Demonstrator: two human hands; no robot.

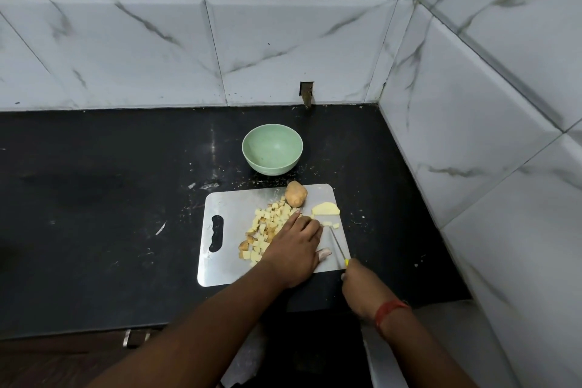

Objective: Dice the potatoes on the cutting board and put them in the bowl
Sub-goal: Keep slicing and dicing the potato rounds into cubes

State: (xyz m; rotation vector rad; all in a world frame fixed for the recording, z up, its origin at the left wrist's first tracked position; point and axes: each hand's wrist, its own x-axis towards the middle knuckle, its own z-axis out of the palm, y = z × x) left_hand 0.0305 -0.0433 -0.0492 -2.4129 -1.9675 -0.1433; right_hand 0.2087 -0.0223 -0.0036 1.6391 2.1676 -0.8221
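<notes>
Head view, looking down on a black countertop point(110, 198) set in a corner of white, grey-veined wall tiles point(283, 41). A metal cutting board point(220, 208) with a handle slot at its left end lies on the counter, and I work over its right half. My left hand point(294, 249) lies palm-down on the board with the fingers stretched forward and close together, resting against the right edge of a heap of diced potato point(267, 230); it grips nothing. The cubes, some still with brown skin, spread across the middle of the board. My right hand point(357, 280) sits at the board's near right corner, fingers wrapped around the yellow handle of a knife point(338, 246); only a small tip of the handle shows past my knuckles. The thin blade points away from me along the right side of the board, just right of my left hand. Beyond the blade tip lie 2 or 3 small cut pieces point(330, 224) and, a little farther, 1 larger peeled potato slab point(326, 208) near the right edge. 1 whole unpeeled potato point(296, 194) rests at the far edge of the board, touching the heap. A pale green bowl point(272, 153) stands on the counter just beyond the board, with no potato in it. A red thread band point(389, 312) circles my right wrist.
</notes>
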